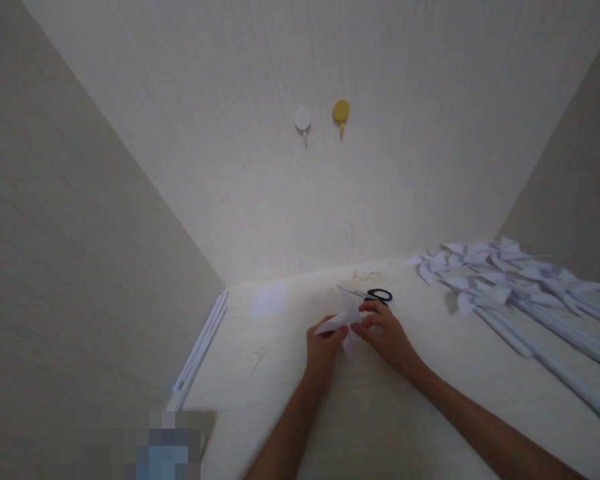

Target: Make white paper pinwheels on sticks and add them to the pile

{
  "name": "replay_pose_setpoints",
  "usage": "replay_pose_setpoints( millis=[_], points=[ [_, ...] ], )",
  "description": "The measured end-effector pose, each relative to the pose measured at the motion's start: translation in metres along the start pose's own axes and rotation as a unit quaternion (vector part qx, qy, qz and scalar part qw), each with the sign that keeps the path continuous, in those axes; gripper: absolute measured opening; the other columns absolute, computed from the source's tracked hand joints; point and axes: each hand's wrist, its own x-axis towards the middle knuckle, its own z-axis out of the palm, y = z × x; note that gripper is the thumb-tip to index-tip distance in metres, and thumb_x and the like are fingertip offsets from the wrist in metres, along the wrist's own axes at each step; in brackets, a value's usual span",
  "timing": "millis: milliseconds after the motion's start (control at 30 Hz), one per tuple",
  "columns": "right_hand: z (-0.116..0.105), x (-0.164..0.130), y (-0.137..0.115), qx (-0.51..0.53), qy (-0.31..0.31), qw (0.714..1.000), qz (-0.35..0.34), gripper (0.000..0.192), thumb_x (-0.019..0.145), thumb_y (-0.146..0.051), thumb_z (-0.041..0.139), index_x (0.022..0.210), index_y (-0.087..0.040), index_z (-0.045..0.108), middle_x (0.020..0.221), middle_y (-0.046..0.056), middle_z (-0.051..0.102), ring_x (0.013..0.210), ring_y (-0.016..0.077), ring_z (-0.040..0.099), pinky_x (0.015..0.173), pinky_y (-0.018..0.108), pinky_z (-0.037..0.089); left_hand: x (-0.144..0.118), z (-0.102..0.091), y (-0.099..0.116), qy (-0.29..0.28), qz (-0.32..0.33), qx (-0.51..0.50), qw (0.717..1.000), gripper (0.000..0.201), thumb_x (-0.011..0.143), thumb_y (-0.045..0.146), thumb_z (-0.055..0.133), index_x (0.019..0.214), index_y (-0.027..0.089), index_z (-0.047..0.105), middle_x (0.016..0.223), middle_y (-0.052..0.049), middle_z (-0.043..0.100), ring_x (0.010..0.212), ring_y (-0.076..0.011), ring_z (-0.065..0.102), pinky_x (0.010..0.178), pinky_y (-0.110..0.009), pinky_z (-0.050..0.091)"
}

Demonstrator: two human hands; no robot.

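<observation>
Left of the left hand (321, 347), bare tubes (200, 345), then a flat sheet (270, 300), look unused. That hand pinches a folded pinwheel (351, 311), apparently tubeless; the right hand (387, 335) pinches its right side. Scissors (368, 296) lie just beyond; farther right, mounted pinwheels (473, 297) look finished.

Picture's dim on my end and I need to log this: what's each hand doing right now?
Left hand: closed, holding the folded white paper.
Right hand: fingers bent at the paper's right side; a firm pinch can't be told.
</observation>
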Motion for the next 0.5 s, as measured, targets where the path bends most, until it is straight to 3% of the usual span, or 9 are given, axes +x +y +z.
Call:
replay_pose_setpoints(
  millis=[500],
  points=[
    [0.0004,-0.0001,0.0000,-0.011,0.002,1.000,-0.010,0.017,0.065,-0.027,0.059,0.051,-0.019,0.057,0.088,0.006,0.053,0.089,0.0200,0.049,0.081,0.034,0.037,0.0015,-0.0011,-0.0031,-0.016,0.019,0.058,0.998,0.019,0.056,0.018,0.060,0.072,0.009,0.063,0.055,-0.001,0.057,0.053,-0.0108,0.048,0.052,-0.021,0.036]
  ],
)
